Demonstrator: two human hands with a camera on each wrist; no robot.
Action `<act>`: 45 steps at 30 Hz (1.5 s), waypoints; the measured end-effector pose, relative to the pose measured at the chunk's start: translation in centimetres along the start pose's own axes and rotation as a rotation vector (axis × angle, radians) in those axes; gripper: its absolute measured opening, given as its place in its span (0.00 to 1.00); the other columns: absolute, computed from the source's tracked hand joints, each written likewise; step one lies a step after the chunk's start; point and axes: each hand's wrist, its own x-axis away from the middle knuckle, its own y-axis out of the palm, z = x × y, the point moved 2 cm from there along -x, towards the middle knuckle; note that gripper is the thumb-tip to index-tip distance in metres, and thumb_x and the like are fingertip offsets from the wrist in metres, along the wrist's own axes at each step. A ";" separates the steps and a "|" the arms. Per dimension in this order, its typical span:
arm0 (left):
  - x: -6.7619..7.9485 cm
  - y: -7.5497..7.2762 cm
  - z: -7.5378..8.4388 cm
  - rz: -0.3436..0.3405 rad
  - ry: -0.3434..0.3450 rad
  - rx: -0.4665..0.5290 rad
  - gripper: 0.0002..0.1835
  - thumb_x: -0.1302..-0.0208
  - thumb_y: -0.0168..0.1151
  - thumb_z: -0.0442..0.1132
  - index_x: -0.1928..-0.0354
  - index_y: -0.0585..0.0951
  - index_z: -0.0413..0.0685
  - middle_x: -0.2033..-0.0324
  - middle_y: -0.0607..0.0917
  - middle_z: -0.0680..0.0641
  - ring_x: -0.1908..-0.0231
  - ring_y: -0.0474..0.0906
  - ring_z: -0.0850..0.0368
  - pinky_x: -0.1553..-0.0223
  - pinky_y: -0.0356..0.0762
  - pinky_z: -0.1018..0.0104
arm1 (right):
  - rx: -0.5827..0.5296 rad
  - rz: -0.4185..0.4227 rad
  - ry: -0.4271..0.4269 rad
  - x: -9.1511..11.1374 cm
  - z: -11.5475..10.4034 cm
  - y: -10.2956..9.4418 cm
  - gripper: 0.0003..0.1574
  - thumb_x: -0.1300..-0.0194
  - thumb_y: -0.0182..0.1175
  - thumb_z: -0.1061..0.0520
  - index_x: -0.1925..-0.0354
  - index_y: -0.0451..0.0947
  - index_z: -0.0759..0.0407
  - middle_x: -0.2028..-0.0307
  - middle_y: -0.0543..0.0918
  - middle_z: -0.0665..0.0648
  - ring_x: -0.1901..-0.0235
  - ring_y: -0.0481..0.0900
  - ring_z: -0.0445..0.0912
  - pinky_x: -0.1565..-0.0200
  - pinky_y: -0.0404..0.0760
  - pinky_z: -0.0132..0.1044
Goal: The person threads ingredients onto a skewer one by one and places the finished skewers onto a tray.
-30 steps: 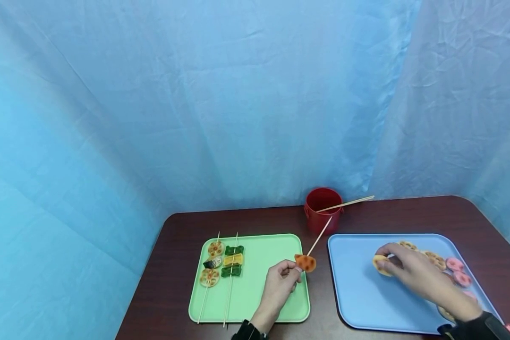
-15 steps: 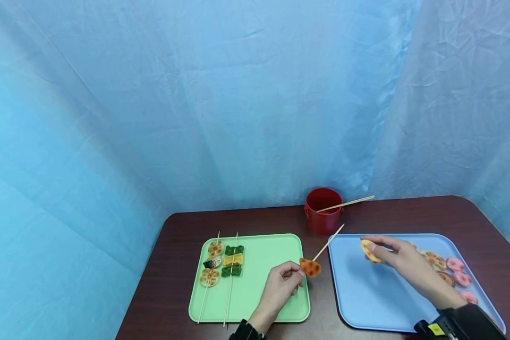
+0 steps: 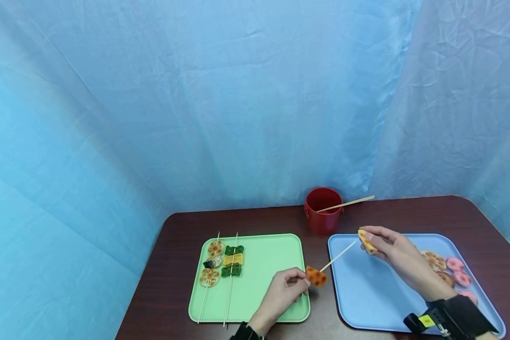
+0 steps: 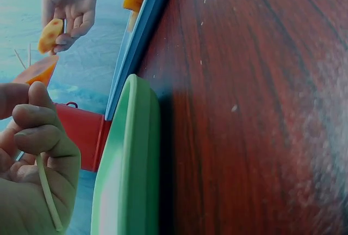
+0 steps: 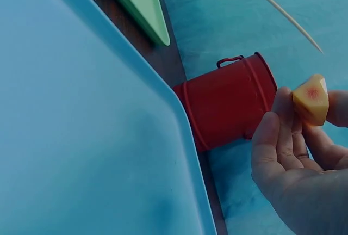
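My left hand (image 3: 284, 292) grips a thin wooden skewer (image 3: 339, 255) whose tip slants up to the right. An orange-brown, dark-spotted toy food piece (image 3: 316, 276) sits on it just past my fingertips. In the left wrist view, the skewer's lower end (image 4: 49, 197) lies across the palm. My right hand (image 3: 403, 257) pinches a thick yellow toy food slice (image 3: 367, 242) between thumb and fingers, above the blue tray. In the right wrist view, the slice (image 5: 311, 103) shows a reddish spot. The skewer tip (image 5: 310, 40) points toward it; in the head view they are close, contact unclear.
A green tray (image 3: 267, 245) on the left carries two filled skewers (image 3: 233, 260). The blue tray (image 3: 365, 302) bears brown lotus-like slices (image 3: 433, 260) and pink rings (image 3: 462, 278) at its right. Behind stands a red bucket (image 3: 323, 222) with loose skewers (image 3: 357, 201) leaning out.
The right hand has lifted the yellow slice off the blue tray's area, up and left. The left hand has shifted slightly right, tilting the skewer further rightward toward the slice.
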 end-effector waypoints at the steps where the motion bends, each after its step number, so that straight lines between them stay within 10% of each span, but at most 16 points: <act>1: 0.0 0.1 0.1 -0.009 -0.001 -0.001 0.12 0.38 0.61 0.38 0.64 0.82 0.33 0.78 0.82 0.48 0.83 0.68 0.65 0.79 0.67 0.77 | 0.001 0.007 -0.004 0.0 -0.1 0.1 0.46 0.32 0.51 0.36 0.30 0.60 0.66 0.40 0.69 0.67 0.54 0.78 0.42 0.52 0.79 0.38; 17: 0.1 0.3 -0.1 -0.007 -0.015 -0.002 0.09 0.38 0.60 0.37 0.63 0.83 0.37 0.73 0.83 0.35 0.80 0.71 0.61 0.79 0.66 0.77 | 0.050 0.035 -0.043 0.0 -0.5 0.7 0.44 0.33 0.52 0.36 0.33 0.64 0.65 0.43 0.72 0.63 0.55 0.77 0.43 0.53 0.79 0.37; 27: 0.1 0.3 -0.3 -0.001 -0.022 -0.027 0.11 0.38 0.61 0.38 0.65 0.83 0.34 0.78 0.82 0.50 0.81 0.70 0.64 0.80 0.65 0.77 | 0.157 0.098 -0.119 0.4 -1.0 0.7 0.39 0.34 0.55 0.36 0.37 0.70 0.61 0.49 0.81 0.59 0.56 0.80 0.40 0.57 0.80 0.33; 45: 0.1 0.9 -0.1 -0.008 0.016 0.030 0.14 0.36 0.61 0.40 0.65 0.82 0.32 0.81 0.79 0.53 0.86 0.64 0.67 0.83 0.59 0.77 | -0.031 -0.003 -0.048 0.9 -0.7 3.5 0.40 0.37 0.60 0.41 0.36 0.68 0.64 0.45 0.78 0.59 0.52 0.79 0.43 0.47 0.75 0.47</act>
